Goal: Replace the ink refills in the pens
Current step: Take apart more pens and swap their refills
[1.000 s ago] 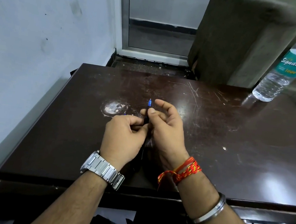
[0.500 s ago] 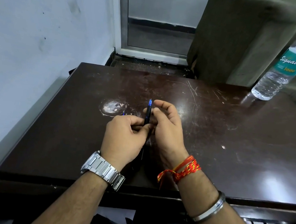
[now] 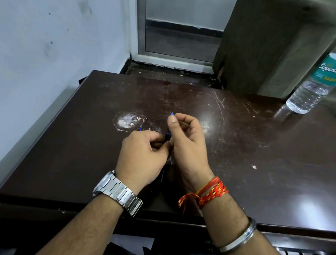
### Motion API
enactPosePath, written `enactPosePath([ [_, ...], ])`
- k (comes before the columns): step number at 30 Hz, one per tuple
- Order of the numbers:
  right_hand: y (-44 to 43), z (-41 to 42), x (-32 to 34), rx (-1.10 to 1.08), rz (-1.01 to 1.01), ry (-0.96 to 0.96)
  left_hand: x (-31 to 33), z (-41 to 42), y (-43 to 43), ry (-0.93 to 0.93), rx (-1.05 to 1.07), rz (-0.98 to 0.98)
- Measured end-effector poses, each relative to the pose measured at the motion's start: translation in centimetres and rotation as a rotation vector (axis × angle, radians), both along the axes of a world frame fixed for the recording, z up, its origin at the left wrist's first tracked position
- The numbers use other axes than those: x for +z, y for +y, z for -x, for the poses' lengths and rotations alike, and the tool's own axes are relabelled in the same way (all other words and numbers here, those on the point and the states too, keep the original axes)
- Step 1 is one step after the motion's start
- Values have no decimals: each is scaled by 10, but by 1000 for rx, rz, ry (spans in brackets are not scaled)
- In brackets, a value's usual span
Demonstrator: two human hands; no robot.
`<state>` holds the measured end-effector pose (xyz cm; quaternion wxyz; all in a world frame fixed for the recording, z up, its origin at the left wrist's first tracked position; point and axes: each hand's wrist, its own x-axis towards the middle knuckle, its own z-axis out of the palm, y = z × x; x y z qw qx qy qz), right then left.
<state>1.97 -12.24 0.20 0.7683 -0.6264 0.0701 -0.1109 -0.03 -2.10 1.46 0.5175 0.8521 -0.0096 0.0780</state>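
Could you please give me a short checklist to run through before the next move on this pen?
1. Slim dark pen with blue tip held by both hands: ok.
2. Right hand pinching near the blue tip: ok.
3. Left hand gripping the lower barrel: ok.
4. Refill seated inside: cannot tell, fingers cover it.
5. Clear plastic water bottle with teal label well away at the far right: ok.
6. Dark brown wooden table bare below the hands: ok.
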Motion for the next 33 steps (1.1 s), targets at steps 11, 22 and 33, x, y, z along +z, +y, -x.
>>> enactPosePath([
  [11,0,1,3,49,-74,34,-2,-1,0,1,-12,-8],
  [22,-2,4,6,35,16,28,-2,-1,1,6,-27,-39],
  [33,-30,-3,17,-209,-169,-154,-6,-2,3,227,-223,-35],
])
